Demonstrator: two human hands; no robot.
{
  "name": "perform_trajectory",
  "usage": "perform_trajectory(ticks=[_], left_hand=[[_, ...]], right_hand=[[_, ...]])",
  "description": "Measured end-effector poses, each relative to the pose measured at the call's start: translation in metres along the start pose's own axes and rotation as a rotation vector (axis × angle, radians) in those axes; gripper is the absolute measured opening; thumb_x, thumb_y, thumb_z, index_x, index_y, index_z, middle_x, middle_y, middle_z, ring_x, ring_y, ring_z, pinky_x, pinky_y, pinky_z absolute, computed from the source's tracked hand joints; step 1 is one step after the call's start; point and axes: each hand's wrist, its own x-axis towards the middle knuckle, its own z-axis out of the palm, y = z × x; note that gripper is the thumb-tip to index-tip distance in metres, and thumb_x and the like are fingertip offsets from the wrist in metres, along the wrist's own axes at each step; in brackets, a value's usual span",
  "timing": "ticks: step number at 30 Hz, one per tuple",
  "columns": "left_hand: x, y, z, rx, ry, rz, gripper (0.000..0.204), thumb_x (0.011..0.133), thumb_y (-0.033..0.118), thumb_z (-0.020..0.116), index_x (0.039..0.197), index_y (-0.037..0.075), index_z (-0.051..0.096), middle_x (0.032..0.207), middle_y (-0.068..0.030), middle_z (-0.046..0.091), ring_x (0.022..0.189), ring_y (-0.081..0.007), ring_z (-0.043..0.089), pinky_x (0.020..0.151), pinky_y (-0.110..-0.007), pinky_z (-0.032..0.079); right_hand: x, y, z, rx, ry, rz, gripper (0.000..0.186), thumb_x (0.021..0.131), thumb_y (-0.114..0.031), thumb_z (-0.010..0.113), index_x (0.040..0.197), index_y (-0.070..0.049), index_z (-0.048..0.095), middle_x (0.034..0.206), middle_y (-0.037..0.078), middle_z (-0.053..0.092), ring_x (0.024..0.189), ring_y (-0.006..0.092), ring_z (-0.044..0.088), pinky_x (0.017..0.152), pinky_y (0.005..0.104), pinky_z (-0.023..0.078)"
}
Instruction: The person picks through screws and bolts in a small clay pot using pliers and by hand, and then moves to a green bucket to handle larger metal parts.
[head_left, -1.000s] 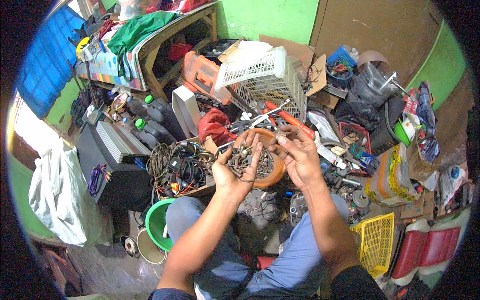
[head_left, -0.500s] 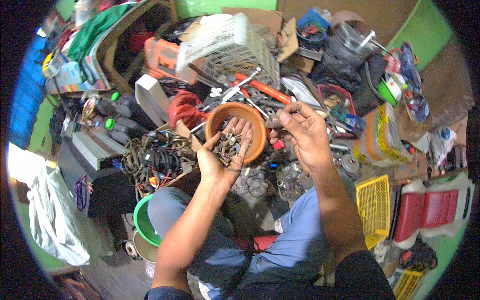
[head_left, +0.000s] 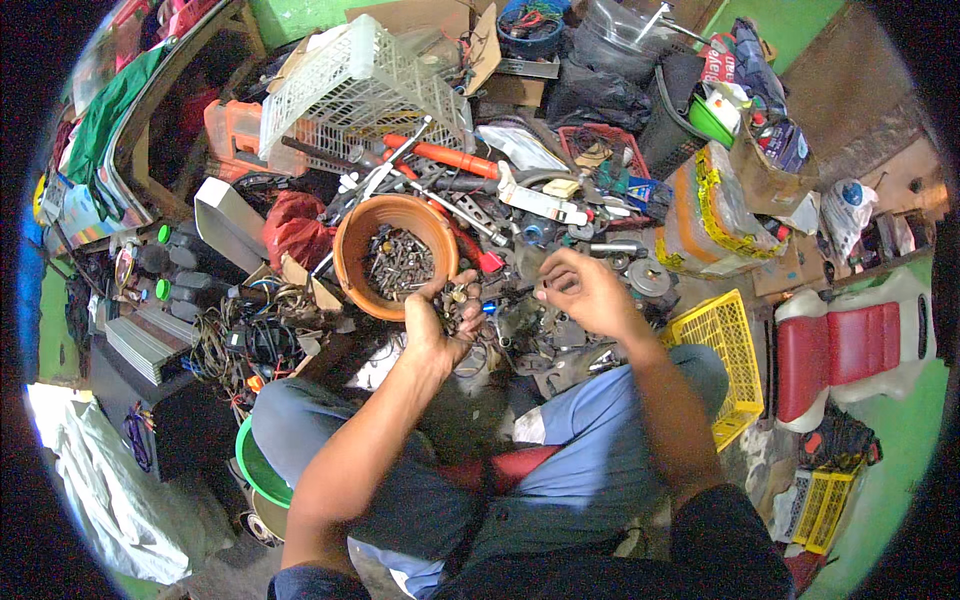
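My left hand (head_left: 440,328) is cupped palm up, its fingers curled round a small pile of screws and metal bits (head_left: 458,305). It is beside the lower right rim of an orange-brown clay-coloured pot (head_left: 352,282). Inside that pot lies a heap of screws and bolts (head_left: 398,262). To the right, my right hand (head_left: 590,295) hangs over scattered metal parts (head_left: 570,352), thumb and fingertips drawn together. Anything between those fingertips is too small to make out.
Behind the pot lie an orange-handled tool (head_left: 440,155), wrenches and a white crate (head_left: 360,85). Tangled cables (head_left: 260,335) are at left. A taped carton (head_left: 715,210) and a yellow basket (head_left: 735,350) stand at right. A red-and-white padded seat (head_left: 840,350) is farther right.
The view has turned, shifting the surroundings leftward. My left hand has curled up and moved from over the pot to beside it. The roundish piece in my right fingers no longer shows; that hand is lower.
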Motion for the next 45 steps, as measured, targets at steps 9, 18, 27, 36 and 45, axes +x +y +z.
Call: perform_trajectory(ticks=[9, 18, 27, 36, 45], left_hand=[[0.026, -0.05, 0.012, -0.124, 0.146, -0.119, 0.041, 0.103, 0.024, 0.033, 0.121, -0.006, 0.055, 0.119, -0.025, 0.063, 0.107, -0.037, 0.065, 0.094, -0.048, 0.058], [0.011, -0.055, 0.049, -0.19, -0.03, -0.098, 0.047, 0.103, 0.019, 0.031, 0.141, -0.006, 0.045, 0.145, -0.0241, 0.051, 0.135, -0.0386, 0.05, 0.111, -0.05, 0.047], [-0.031, -0.026, 0.079, -0.2, -0.319, -0.015, 0.052, 0.103, 0.018, 0.034, 0.151, -0.002, 0.035, 0.155, -0.0203, 0.042, 0.142, -0.0346, 0.043, 0.119, -0.047, 0.039], [-0.058, 0.011, 0.065, -0.151, -0.431, 0.071, 0.054, 0.104, 0.026, 0.032, 0.153, 0.002, 0.037, 0.153, -0.011, 0.048, 0.122, -0.0206, 0.06, 0.088, -0.033, 0.058], [-0.083, 0.037, 0.062, -0.078, -0.229, 0.219, 0.055, 0.105, 0.028, 0.03, 0.153, 0.003, 0.038, 0.15, -0.0063, 0.051, 0.103, -0.0143, 0.065, 0.069, -0.024, 0.057]], right_hand=[[-0.017, 0.09, 0.0, -0.493, -0.145, 0.096, 0.027, 0.08, -0.011, 0.076, 0.103, -0.001, 0.067, 0.099, 0.023, 0.07, 0.102, 0.042, 0.067, 0.089, 0.0492, 0.054], [-0.021, -0.014, -0.034, -0.547, 0.105, -0.025, 0.026, 0.091, -0.026, 0.068, 0.108, -0.006, 0.065, 0.106, 0.018, 0.068, 0.1, 0.0404, 0.067, 0.086, 0.0518, 0.053], [-0.033, -0.145, -0.056, -0.251, 0.124, -0.43, 0.021, 0.086, -0.006, 0.07, 0.105, 0.001, 0.067, 0.1, 0.019, 0.068, 0.096, 0.0375, 0.067, 0.086, 0.0421, 0.053], [0.005, -0.152, 0.007, -0.216, -0.094, -0.568, 0.026, 0.083, -0.007, 0.076, 0.108, -0.005, 0.072, 0.105, 0.017, 0.066, 0.1, 0.0364, 0.066, 0.087, 0.0425, 0.054], [0.031, -0.17, 0.039, -0.088, -0.229, -0.447, 0.023, 0.085, -0.012, 0.074, 0.106, -0.004, 0.068, 0.106, 0.016, 0.064, 0.097, 0.0361, 0.067, 0.086, 0.0432, 0.054]])
